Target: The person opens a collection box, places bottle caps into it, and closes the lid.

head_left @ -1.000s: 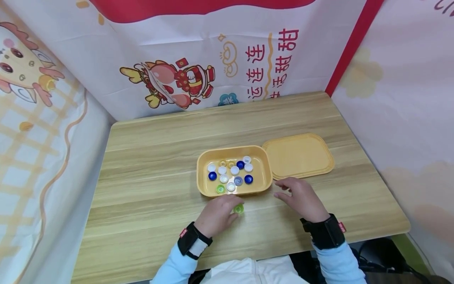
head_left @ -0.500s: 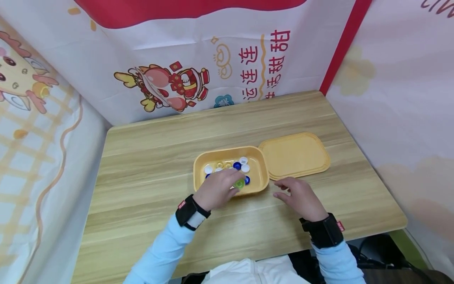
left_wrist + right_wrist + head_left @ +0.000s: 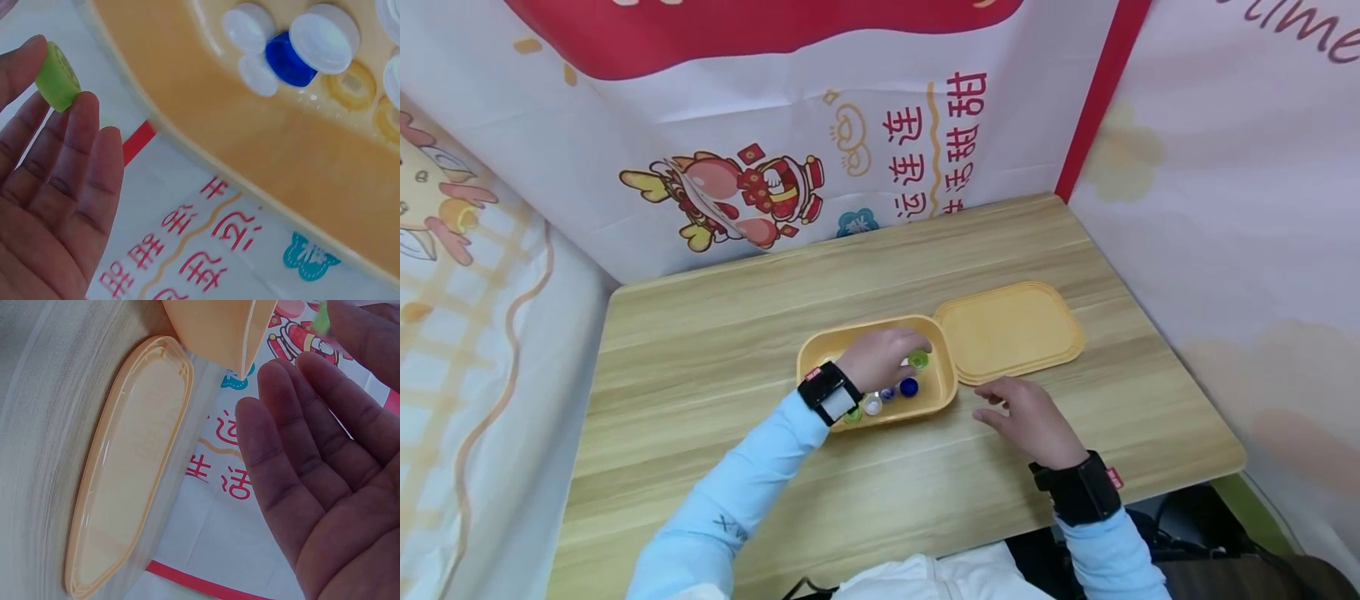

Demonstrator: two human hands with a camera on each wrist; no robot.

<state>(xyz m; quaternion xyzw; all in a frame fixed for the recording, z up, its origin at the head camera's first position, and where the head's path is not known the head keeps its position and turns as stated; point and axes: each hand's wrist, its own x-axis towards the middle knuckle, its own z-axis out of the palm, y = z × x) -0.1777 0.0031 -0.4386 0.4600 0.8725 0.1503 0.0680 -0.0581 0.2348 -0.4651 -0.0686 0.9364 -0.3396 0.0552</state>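
Between thumb and fingers my left hand (image 3: 883, 358) pinches a green bottle cap (image 3: 58, 78), held above the right part of the yellow box (image 3: 942, 392). White caps (image 3: 325, 39), yellow caps (image 3: 350, 86) and a blue cap (image 3: 290, 59) lie inside the box in the left wrist view. In the head view the hand and wrist hide much of the contents; another green cap (image 3: 853, 414) shows at the near side. My right hand (image 3: 1028, 421), fingers loosely bent and holding nothing, hovers over the table right of the box.
A flat yellow lid (image 3: 1011, 332) lies on the wooden table (image 3: 700, 350), right beside the box. Behind the table hangs a printed white cloth (image 3: 737, 117), and side cloths flank it left and right.
My left hand has lifted the green cap from the table in front of the box, carrying it forward and over the box. The right hand has stayed nearly in place.
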